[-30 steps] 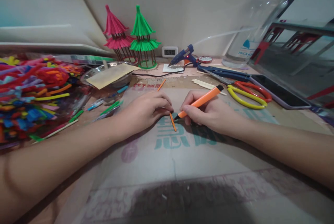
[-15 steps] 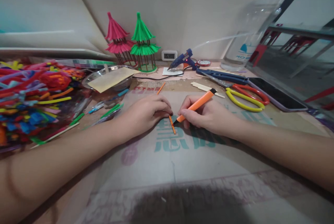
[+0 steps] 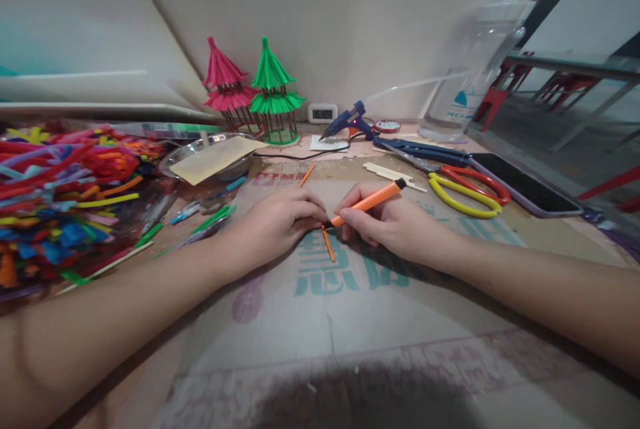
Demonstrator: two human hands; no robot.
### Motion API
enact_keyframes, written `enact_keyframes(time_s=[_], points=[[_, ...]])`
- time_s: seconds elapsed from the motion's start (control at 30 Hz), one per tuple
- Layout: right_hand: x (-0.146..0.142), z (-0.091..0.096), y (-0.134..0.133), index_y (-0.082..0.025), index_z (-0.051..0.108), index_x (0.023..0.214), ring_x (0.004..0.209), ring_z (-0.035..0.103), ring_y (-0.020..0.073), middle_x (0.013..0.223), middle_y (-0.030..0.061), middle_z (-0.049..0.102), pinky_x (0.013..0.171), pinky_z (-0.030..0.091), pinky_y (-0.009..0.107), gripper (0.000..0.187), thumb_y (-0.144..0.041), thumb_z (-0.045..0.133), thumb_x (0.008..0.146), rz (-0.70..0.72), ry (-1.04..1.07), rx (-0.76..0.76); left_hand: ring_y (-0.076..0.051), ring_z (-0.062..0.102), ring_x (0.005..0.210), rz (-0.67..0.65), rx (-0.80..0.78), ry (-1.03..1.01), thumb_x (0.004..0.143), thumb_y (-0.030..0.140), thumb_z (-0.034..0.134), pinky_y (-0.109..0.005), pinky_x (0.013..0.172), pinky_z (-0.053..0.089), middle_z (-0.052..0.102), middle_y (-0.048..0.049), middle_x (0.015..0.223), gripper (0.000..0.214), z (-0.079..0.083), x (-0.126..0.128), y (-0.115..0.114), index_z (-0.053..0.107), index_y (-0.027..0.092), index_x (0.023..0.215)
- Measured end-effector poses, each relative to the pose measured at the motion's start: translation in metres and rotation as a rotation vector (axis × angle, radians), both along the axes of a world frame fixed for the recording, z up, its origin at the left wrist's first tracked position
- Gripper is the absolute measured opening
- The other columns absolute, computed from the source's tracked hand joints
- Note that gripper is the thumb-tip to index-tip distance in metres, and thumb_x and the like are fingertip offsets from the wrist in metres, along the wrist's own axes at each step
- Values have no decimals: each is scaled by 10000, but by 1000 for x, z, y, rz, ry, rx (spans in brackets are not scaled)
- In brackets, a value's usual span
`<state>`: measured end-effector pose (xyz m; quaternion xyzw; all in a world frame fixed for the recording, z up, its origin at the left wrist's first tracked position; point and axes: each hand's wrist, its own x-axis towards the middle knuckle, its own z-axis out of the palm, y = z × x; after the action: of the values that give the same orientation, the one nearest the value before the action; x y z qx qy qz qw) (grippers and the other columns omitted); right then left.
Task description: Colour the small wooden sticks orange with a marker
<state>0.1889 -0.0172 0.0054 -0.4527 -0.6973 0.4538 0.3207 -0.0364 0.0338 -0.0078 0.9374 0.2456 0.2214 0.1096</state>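
My left hand (image 3: 287, 219) is closed on a thin orange stick (image 3: 329, 246), which slants across the printed cardboard (image 3: 280, 342). One end of the stick pokes out beyond my knuckles and the other toward me; its middle is hidden under my fingers. An orange marker (image 3: 371, 200) with a black end is gripped in my right hand (image 3: 383, 219). Its dark tip meets the stick right beside my left fingertips, though exact contact is hard to make out.
Bundles of colourful pipe cleaners (image 3: 60, 196) crowd the left. Behind stand a pink tower (image 3: 227, 86), a green tower (image 3: 274, 92), a metal bowl (image 3: 173, 166) and a blue glue gun (image 3: 347, 121). Pale sticks (image 3: 393, 174), scissors (image 3: 465, 197), a phone (image 3: 525, 182) and a clear jug (image 3: 453, 99) lie right.
The marker tip has moved up along the orange stick, from its lower part to beside my left fingers. My left hand stays on the stick. The view has tilted slightly.
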Motion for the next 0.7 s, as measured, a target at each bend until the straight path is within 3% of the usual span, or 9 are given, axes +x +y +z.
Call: enact_keyframes(time_s=[0.17,0.37,0.47,0.7], points=[[0,2,-1,-235,556,864,531,551,124,651,-20,675,484,380,255,154,-360,565,954,9,-27,-66,-175,663,932,12,-18,7,989,182,539,-305,831,515,722,-42,1023,183,2,1,-2,721,200,975],[1,1,-1,-224,565,873,554,573,122,647,-14,680,498,397,243,160,-358,560,961,29,16,-53,-211,625,1097,121,43,-37,937,67,427,-361,947,514,657,-107,1184,336,3,1,-6,646,152,1178],[1,0,-1,-231,562,869,553,571,119,642,-21,675,499,393,237,170,-370,556,966,25,20,-61,-236,629,1053,183,41,-3,954,129,483,-393,938,511,674,-101,1096,245,3,0,-7,679,141,1101],[0,2,-1,-223,575,880,547,568,120,679,-9,680,495,405,241,172,-376,565,958,-43,54,-14,-204,641,1004,91,21,43,991,187,527,-352,905,506,702,-62,1064,219,3,-1,-5,736,191,1057]])
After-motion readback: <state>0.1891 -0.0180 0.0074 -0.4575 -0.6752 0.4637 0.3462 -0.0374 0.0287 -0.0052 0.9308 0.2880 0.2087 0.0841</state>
